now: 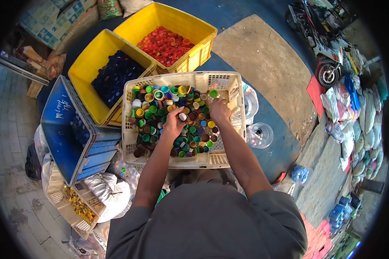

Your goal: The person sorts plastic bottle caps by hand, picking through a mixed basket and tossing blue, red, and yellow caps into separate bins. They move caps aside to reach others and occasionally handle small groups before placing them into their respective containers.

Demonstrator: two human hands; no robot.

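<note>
A cream plastic crate (pixel 177 162) in front of my body holds many mixed bottle caps (pixel 153 115), mostly green, brown, yellow and blue. Over the middle of the caps, my left hand (pixel 173 125) has a white bottle cap (pixel 182 116) between its fingers. Inside the crate's right part is my right hand (pixel 220 112), its fingers curled downward, and what they hold is hidden. Just beyond those fingertips shows a green bottle cap (pixel 213 93).
Beyond the crate, one yellow bin (pixel 177 21) holds red caps and another yellow bin (pixel 84 64) dark blue caps. A blue bin (pixel 58 129) stands left, above a crate of yellow pieces (pixel 80 206). Right are a clear container (pixel 260 135), a motorcycle (pixel 328 64) and stacked sacks (pixel 367 129).
</note>
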